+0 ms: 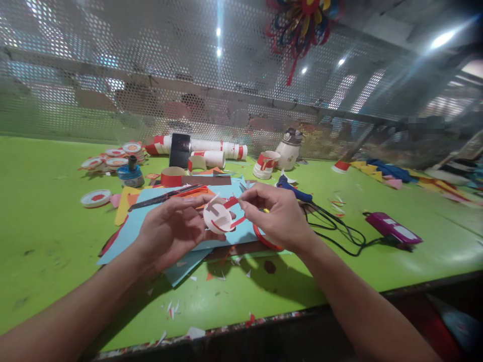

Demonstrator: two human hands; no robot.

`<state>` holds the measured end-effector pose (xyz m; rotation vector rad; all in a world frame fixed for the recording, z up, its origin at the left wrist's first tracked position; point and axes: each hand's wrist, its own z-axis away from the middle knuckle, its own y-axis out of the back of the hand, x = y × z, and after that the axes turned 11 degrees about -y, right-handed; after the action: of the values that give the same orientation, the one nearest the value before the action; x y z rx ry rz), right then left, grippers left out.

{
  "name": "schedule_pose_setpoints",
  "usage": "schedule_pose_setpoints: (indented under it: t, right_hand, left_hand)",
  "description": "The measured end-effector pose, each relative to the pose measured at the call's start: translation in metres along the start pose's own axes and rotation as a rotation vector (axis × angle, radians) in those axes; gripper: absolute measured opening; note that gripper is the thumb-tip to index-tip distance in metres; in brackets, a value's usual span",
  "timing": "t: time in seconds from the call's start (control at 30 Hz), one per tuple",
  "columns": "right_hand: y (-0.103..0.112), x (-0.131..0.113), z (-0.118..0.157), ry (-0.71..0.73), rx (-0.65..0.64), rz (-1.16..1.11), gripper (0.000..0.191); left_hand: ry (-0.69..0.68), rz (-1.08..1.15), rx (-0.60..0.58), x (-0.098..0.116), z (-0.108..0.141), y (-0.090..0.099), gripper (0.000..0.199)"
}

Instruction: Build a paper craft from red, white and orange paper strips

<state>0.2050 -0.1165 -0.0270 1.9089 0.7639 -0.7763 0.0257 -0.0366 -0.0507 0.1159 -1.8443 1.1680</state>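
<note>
Between my hands is a cut paper cup (218,219), its round white base facing me and red-and-white strips sticking out from it. My left hand (175,231) holds the cup from the left side, palm up. With thumb and forefinger pinched, my right hand (277,213) grips one red strip on the right. Light blue paper sheets (145,213) lie beneath both hands. Red-handled scissors (267,242) are partly hidden under my right hand. A blue glue gun (296,190) rests just beyond it.
The green table (49,241) holds paper scraps near its front edge. Behind are stacked cups (215,147), a black phone (180,150), a blue bottle (130,176) and a white jug (289,151). A purple power strip (393,229) and black cable lie right.
</note>
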Motion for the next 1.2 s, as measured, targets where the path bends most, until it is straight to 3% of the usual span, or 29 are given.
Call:
schedule_pose_setpoints:
  t: [0.17, 0.47, 0.6, 0.8, 1.2]
  right_hand:
    - [0.000, -0.001, 0.002, 0.048, 0.021, 0.089, 0.010]
    - [-0.003, -0.003, 0.004, 0.147, 0.032, 0.247, 0.010]
    - [-0.005, -0.002, 0.004, 0.148, 0.028, 0.269, 0.010]
    - [-0.010, -0.002, 0.006, 0.182, 0.018, 0.290, 0.010]
    - [-0.018, 0.000, 0.011, 0.225, 0.023, 0.315, 0.008]
  left_hand:
    - [0.024, -0.038, -0.100, 0.003, 0.002, -0.003, 0.033]
    - [0.077, -0.129, -0.166, 0.000, -0.001, -0.001, 0.025]
    - [0.059, -0.247, -0.147, -0.005, -0.003, 0.000, 0.022]
    - [0.049, -0.366, -0.028, -0.012, -0.003, 0.000, 0.020]
    - [0.024, -0.435, -0.031, -0.015, -0.003, 0.000, 0.012]
